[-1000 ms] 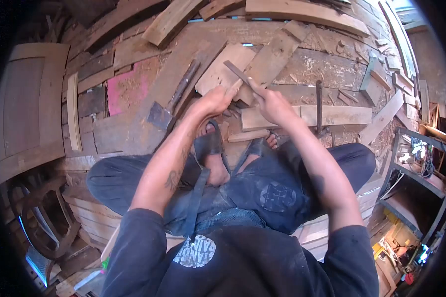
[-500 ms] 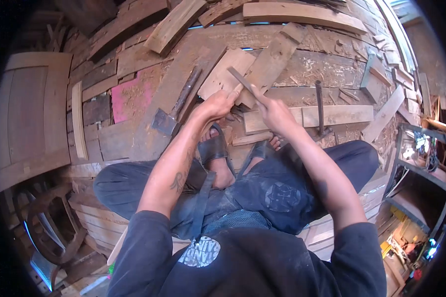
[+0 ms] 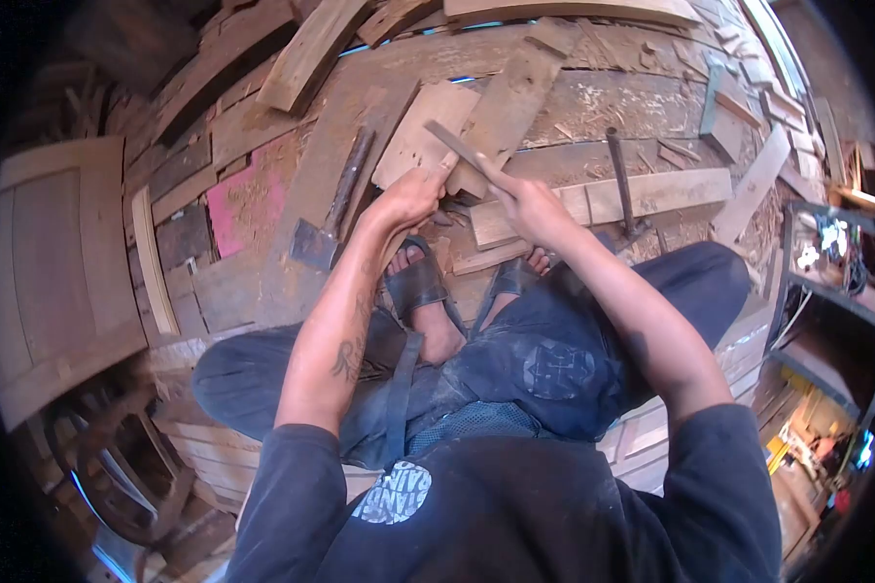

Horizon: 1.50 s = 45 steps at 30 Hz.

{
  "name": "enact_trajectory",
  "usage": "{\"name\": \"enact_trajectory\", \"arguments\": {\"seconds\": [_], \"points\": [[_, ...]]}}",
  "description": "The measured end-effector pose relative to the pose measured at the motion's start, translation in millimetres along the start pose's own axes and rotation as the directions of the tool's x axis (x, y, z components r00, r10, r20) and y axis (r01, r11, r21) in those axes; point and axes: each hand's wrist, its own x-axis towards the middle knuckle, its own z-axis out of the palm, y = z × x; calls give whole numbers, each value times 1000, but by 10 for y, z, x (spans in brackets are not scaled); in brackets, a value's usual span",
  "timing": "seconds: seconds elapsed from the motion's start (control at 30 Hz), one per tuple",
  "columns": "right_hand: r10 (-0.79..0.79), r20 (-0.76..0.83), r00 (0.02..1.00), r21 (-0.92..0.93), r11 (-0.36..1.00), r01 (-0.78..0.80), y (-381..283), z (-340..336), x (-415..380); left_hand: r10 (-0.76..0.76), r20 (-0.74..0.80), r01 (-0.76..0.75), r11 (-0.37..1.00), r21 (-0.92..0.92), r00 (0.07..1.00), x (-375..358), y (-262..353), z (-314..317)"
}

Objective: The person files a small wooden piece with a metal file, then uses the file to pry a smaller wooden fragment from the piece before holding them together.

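My left hand [image 3: 410,201] is closed round a slim piece of wood [image 3: 448,163], whose pale tip stands out past the fingers. Gripped in my right hand [image 3: 537,212] is a flat file [image 3: 454,143], a long straight bar that slants up to the left and crosses over the wood's tip. Both hands are close together above a pale board [image 3: 421,130] and a longer plank [image 3: 511,109]. My sandalled feet are just below them.
A hammer with a dark handle [image 3: 340,199] lies left of the boards. Another dark-handled tool [image 3: 619,180] stands by a pale beam [image 3: 656,194] on the right. Planks and shavings cover the floor. A panelled door [image 3: 63,267] is at left, a metal shelf [image 3: 831,291] at right.
The view has shifted slightly, so floor items sit a little further left and the near ones lower. Both hands keep their grips, with the file still across the wood's tip.
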Motion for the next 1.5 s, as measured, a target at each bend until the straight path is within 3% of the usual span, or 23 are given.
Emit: {"name": "enact_trajectory", "arguments": {"seconds": [0.1,0.2,0.3,0.37,0.43,0.57,0.6,0.67,0.8,0.93,1.03,1.07,1.17,1.3,1.33,1.5], "points": [[-75,-51,996,-4,997,75,-25,-20,265,-31,19,32,999,-40,999,15,20,-10],[30,84,996,-63,998,-24,-16,-208,58,-18,40,20,998,-60,999,12,-9,-7],[-219,-38,975,84,972,221,658,-111,-209,54,10,-54,998,-26,998,104,-151,-11],[-104,73,992,108,990,96,577,-211,-283,111,-32,-108,991,78,993,151,-190,-13],[-56,73,996,100,994,48,412,-152,-157,-6,8,5,999,45,1000,80,-101,1],[-140,24,990,1,990,140,168,-33,369,1,-25,0,999,55,1000,99,-62,-55],[-70,94,993,-62,995,76,65,-170,364,-4,-2,4,1000,7,1000,39,1,-42],[-92,95,991,-61,993,98,133,-239,215,-82,22,83,995,-57,996,-54,89,19],[-185,40,982,33,982,183,432,-277,-201,-36,69,42,994,-98,997,48,-69,-27],[13,176,984,-36,999,-7,183,-414,-157,-16,-18,16,1000,22,1000,62,-64,6],[-33,116,993,-148,988,50,-15,-233,354,37,-91,-20,983,182,995,51,-31,16],[-31,148,989,-181,982,58,-78,-278,434,28,-62,-21,993,117,998,24,-16,18],[-11,197,980,-233,971,57,-83,-445,384,-26,-26,30,989,143,999,56,-31,44],[-40,142,989,-208,976,70,141,-594,-186,122,-65,-93,934,345,990,79,-58,-4],[-42,120,992,-215,974,68,141,-634,-268,268,-116,-187,866,463,956,183,-161,18],[4,143,990,-207,978,26,202,-634,-344,126,-160,-36,880,474,979,114,-60,78]]}}
